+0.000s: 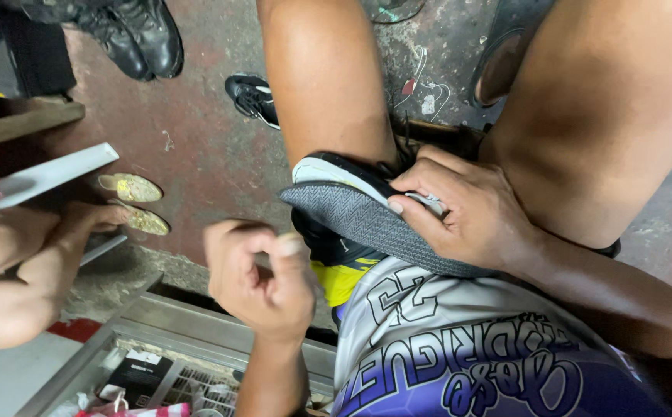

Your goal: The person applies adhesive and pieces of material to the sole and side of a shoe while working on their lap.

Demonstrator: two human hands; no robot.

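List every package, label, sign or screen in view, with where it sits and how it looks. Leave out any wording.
Black box: bottom left, in the metal-framed case below the left hand; rectangular, with a white label patch.
Red-and-white wrapper: bottom edge, beside the box; crumpled, striped.
White board: left side, a flat tilted panel; plain face.
Screens: none.

Shoe-repair workshop: stained concrete floor [212, 147], scattered shoes [252, 96].

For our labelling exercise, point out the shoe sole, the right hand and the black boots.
sole [355, 218], head view, on its grey patterned underside.
right hand [471, 212], head view, on the back of the hand.
boots [139, 35], head view, on the black upper.
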